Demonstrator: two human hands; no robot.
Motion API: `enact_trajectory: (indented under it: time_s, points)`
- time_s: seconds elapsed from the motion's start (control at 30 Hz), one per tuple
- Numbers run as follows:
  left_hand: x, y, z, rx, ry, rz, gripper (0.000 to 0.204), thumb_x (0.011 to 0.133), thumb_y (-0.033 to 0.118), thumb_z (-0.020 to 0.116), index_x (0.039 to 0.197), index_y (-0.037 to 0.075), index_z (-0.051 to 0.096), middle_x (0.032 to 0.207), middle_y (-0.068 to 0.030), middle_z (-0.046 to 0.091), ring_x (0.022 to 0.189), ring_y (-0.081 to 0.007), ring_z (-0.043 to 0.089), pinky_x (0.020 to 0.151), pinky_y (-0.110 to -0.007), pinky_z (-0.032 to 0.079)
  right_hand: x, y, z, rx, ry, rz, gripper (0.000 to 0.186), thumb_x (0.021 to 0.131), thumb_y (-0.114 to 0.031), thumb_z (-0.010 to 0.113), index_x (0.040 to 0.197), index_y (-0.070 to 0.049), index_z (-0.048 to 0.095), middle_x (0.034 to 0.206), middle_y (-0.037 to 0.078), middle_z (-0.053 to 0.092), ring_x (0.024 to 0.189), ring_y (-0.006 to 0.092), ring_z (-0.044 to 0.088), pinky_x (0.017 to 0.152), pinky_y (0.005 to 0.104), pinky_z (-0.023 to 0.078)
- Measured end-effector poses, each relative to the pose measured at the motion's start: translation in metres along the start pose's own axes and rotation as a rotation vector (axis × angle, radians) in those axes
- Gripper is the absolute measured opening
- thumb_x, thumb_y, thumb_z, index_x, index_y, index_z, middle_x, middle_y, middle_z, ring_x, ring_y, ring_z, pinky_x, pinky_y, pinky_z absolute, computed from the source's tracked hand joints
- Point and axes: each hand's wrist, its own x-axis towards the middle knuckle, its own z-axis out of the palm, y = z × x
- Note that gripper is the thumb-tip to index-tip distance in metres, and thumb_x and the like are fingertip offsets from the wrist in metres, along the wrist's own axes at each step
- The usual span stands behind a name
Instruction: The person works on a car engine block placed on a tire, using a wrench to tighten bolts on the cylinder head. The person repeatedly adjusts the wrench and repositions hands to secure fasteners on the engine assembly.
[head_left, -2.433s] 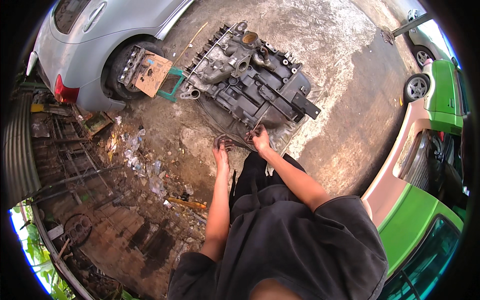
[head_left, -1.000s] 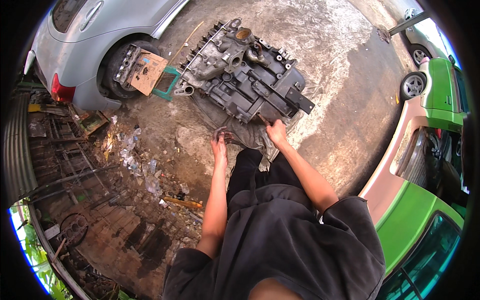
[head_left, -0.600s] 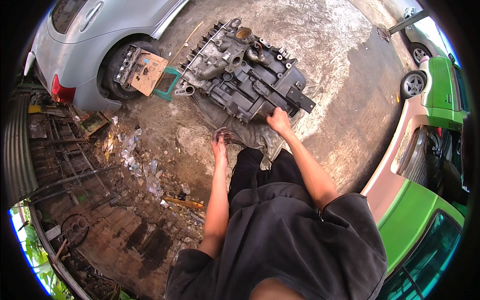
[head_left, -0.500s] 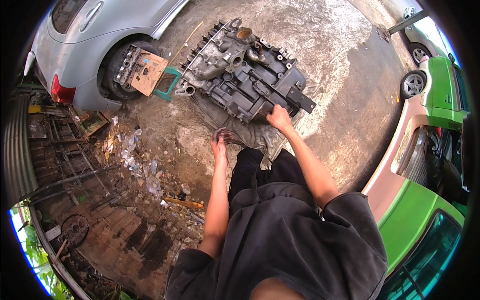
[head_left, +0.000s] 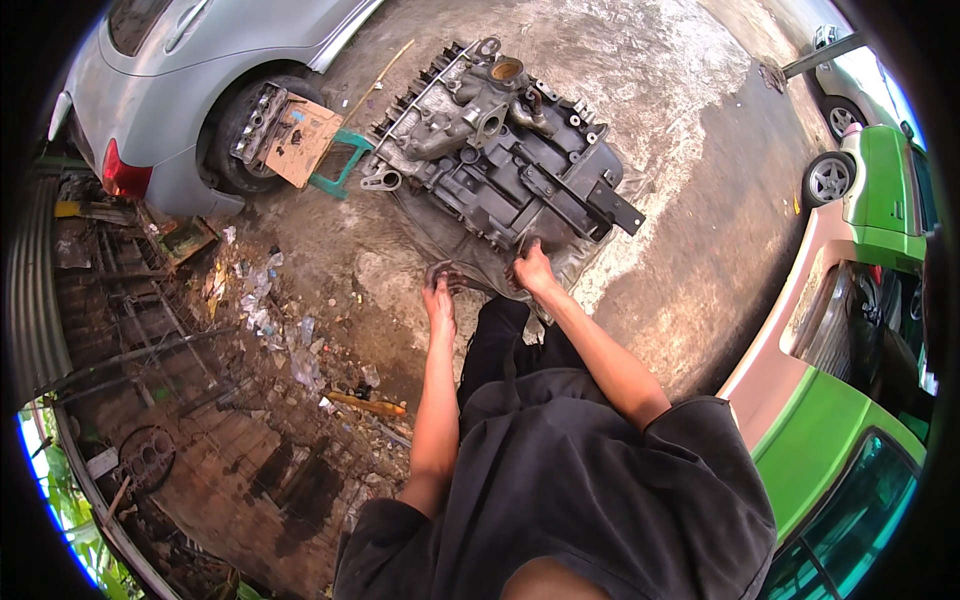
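A large grey car engine [head_left: 500,165] lies on a dark, crumpled sheet [head_left: 425,235] in front of my legs. A black metal bracket [head_left: 590,205] is attached along its right-hand part. My right hand [head_left: 532,268] is at the engine's near edge with its fingers bent together; whatever they grip, if anything, is too small to make out. Over the sheet's near-left border is my left hand [head_left: 440,287], dark-smudged, its fingers loosely curved and apart, with nothing visible in them.
At the left, a silver car [head_left: 230,60] stands by a green stool [head_left: 345,165] and a cardboard piece [head_left: 303,140] beside metal parts. Litter [head_left: 262,300] and an orange-handled tool [head_left: 368,404] lie on the ground. A green and beige vehicle [head_left: 800,400] borders the right.
My right hand has come off the bracket area and moved left and nearer to me, to the engine's near edge. The left hand stays about where it was.
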Motion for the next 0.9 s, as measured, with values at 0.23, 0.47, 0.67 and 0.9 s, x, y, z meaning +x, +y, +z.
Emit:
enact_trajectory:
  time_s: [0.23, 0.47, 0.67, 0.9]
  points:
    - [0.004, 0.01, -0.017, -0.007, 0.045, 0.033, 0.028, 0.093, 0.025, 0.051, 0.112, 0.005, 0.057, 0.088, -0.0083, 0.064, 0.076, -0.0172, 0.062, 0.067, -0.029, 0.048, 0.035, 0.061, 0.05, 0.252, -0.046, -0.133, 0.033, 0.076, 0.004, 0.045, 0.108, -0.002, 0.046, 0.079, 0.01, 0.068, 0.071, 0.0194, 0.066, 0.063, 0.0325, 0.051]
    - [0.007, 0.006, -0.023, 0.006, 0.068, 0.075, 0.034, 0.093, 0.033, 0.054, 0.112, 0.004, 0.057, 0.088, -0.009, 0.065, 0.074, -0.0178, 0.063, 0.065, -0.03, 0.048, 0.031, 0.048, 0.03, 0.209, -0.051, -0.101, 0.016, 0.086, -0.007, 0.054, 0.101, 0.001, 0.055, 0.074, 0.009, 0.07, 0.069, 0.0168, 0.066, 0.063, 0.032, 0.05]
    - [0.005, 0.001, -0.01, -0.03, 0.023, 0.073, 0.03, 0.092, 0.027, 0.052, 0.113, 0.006, 0.057, 0.09, -0.0075, 0.064, 0.077, -0.0172, 0.063, 0.068, -0.029, 0.048, 0.034, 0.052, 0.017, 0.177, -0.106, -0.165, 0.016, 0.088, -0.01, 0.06, 0.095, 0.004, 0.058, 0.073, 0.01, 0.069, 0.063, 0.0171, 0.066, 0.058, 0.0316, 0.05]
    - [0.0, 0.007, 0.01, 0.005, -0.004, 0.077, 0.029, 0.094, 0.029, 0.052, 0.113, 0.007, 0.057, 0.09, -0.0069, 0.064, 0.079, -0.0161, 0.062, 0.069, -0.028, 0.048, 0.041, 0.048, 0.024, 0.03, 0.009, -0.175, 0.018, 0.085, -0.008, 0.06, 0.088, 0.009, 0.057, 0.074, 0.021, 0.067, 0.073, 0.028, 0.07, 0.064, 0.0384, 0.055]
